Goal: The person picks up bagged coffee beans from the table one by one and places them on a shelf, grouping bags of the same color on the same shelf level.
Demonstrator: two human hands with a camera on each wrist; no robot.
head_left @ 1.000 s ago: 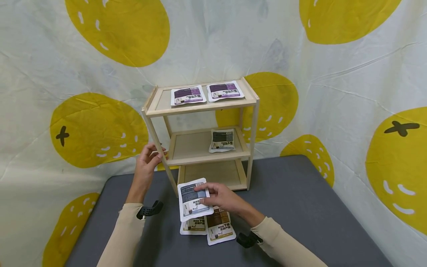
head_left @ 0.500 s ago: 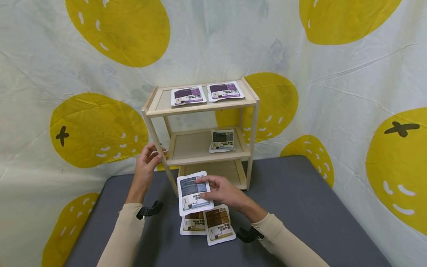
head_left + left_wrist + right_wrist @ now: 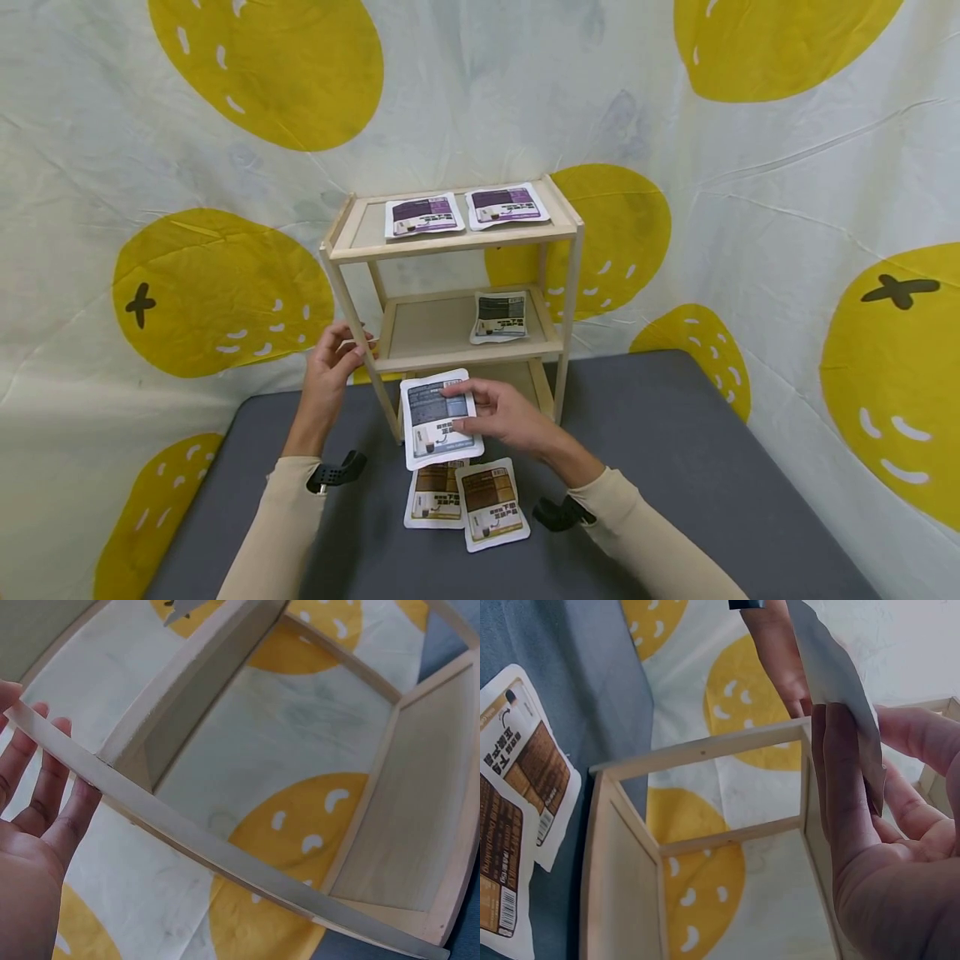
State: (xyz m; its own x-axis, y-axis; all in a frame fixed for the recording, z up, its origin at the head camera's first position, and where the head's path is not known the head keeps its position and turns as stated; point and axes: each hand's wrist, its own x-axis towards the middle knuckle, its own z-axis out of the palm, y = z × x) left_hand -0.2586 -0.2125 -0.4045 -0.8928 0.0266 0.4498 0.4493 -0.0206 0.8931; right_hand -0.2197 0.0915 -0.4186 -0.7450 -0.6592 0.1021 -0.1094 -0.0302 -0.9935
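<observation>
My right hand (image 3: 513, 421) pinches a flat white pouch with a blue-grey label (image 3: 442, 421), tilted up in front of the shelf's lower level; in the right wrist view the pouch (image 3: 840, 679) is seen nearly edge-on between thumb and fingers. My left hand (image 3: 330, 367) grips the left front post of a small three-level wooden shelf (image 3: 468, 362). The left wrist view has the fingers (image 3: 49, 784) behind that post (image 3: 180, 825), with the thumb in front. Two brown-labelled pouches (image 3: 493, 504) lie on the table just below the held pouch, one partly covered by it.
Two purple-labelled pouches (image 3: 508, 206) lie side by side on the top level. A dark-labelled pouch (image 3: 500, 317) rests at the right of the middle level. The dark grey table (image 3: 660, 467) extends to the right, with a fruit-patterned cloth (image 3: 750, 217) behind.
My right hand has raised the blue-grey pouch away from the brown ones and toward the shelf, uncovering more of them. The left hand stays on the post.
</observation>
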